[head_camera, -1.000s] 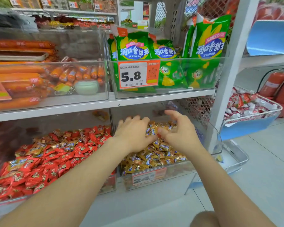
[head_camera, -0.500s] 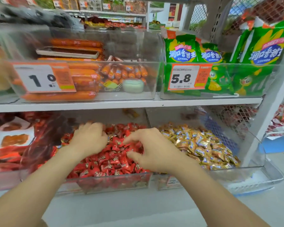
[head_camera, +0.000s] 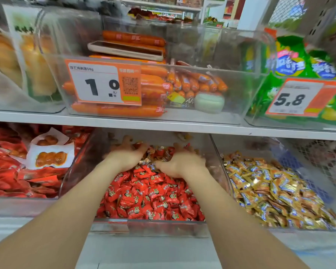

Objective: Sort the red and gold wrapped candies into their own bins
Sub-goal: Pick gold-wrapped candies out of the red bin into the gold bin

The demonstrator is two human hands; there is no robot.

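Bins: 2, clear, side by side | middle bin (head_camera: 149, 228): red candies (head_camera: 149, 195), heaped, uncounted; few gold-wrapped strays (head_camera: 146, 161) at far end | right bin (head_camera: 219, 152): gold candies (head_camera: 275, 193), heaped | my hands: 2, palm-down on far red heap, left hand (head_camera: 127, 157) and right hand (head_camera: 181, 163) flanking strays | fingers (head_camera: 124, 146): blurred, cannot tell whether gripping

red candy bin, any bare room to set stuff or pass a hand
Bare: the shelf ledge in front of the bin; maybe a strip beside the right hand at the bin's right wall. Crowded: red candies fill front and middle.
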